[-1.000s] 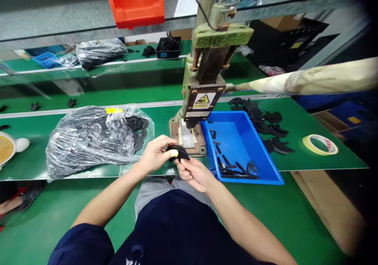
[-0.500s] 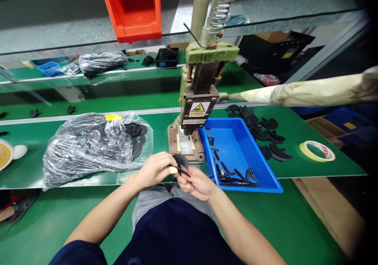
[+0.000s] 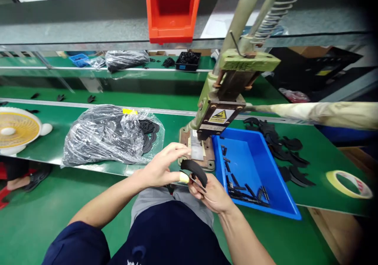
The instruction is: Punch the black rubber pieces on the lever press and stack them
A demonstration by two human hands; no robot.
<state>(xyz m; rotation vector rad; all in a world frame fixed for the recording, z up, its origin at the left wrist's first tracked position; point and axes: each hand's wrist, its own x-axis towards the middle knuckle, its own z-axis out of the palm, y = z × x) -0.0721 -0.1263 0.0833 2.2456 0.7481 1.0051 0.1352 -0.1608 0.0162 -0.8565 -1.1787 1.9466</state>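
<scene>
Both my hands hold a black curved part [image 3: 195, 169] in front of a green hand press [image 3: 218, 111]. My left hand [image 3: 163, 166] pinches its left end, with a yellow cot on the thumb. My right hand [image 3: 212, 194] grips it from below at the right, fingers closed round it and a thin black strip. The press base plate [image 3: 197, 150] lies just beyond the part.
A blue tray [image 3: 254, 166] with several thin black strips sits right of the press. Loose black curved parts [image 3: 283, 154] lie beyond it, near a tape roll [image 3: 348, 183]. A plastic bag of black parts [image 3: 109, 135] lies left. A fan [image 3: 17, 129] stands far left. An orange bin [image 3: 173, 11] hangs above.
The view has swung left and tilted. My hands have stayed together on the black part, which now stands more upright; my left fingers have spread a little.
</scene>
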